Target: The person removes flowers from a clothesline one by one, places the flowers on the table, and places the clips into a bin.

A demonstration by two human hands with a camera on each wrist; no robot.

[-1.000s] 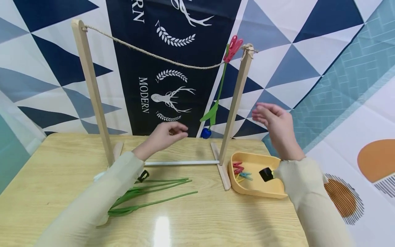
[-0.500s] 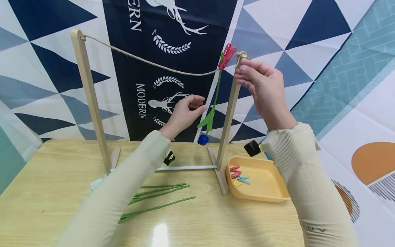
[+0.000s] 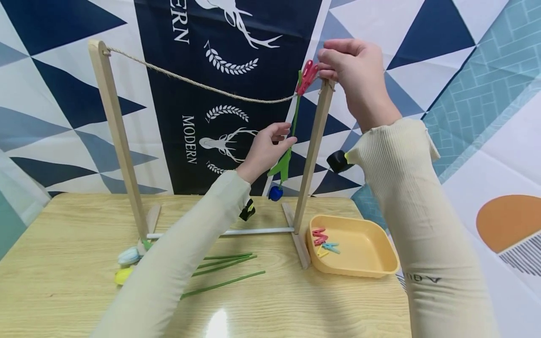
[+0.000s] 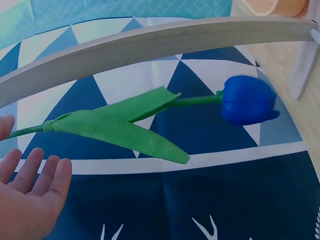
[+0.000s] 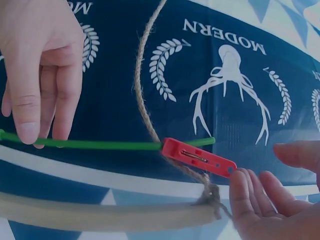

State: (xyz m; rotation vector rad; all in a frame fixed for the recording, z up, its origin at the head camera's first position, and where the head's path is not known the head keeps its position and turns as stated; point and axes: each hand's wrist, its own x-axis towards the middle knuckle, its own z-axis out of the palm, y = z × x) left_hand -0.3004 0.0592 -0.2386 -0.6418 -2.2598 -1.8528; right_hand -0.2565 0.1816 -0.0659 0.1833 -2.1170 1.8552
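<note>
A blue artificial tulip (image 3: 275,193) hangs head-down on its green stem, which a red clothespin (image 3: 307,77) clips to a twine rope (image 3: 203,88). My left hand (image 3: 270,148) is at the stem above the leaves (image 4: 115,125); thumb and fingers stand apart around it, and whether they touch it I cannot tell. Up at the rope's knotted right end is my right hand (image 3: 357,75). In the right wrist view its fingers (image 5: 242,195) reach the handle end of the clothespin, the thumb held away, nothing pinched.
Wooden posts, left (image 3: 116,136) and right (image 3: 314,155), carry the rope, with a white bar (image 3: 258,231) between them low down. A yellow bin (image 3: 359,267) at right holds several clothespins (image 3: 320,238). More tulips, one white-blue (image 3: 128,256) and one yellow (image 3: 122,276), lie on the table under my left arm.
My left hand has risen and moved right to the stem. The right hand has gone up and left to the clothespin by the post top. The hanging tulip stays clipped.
</note>
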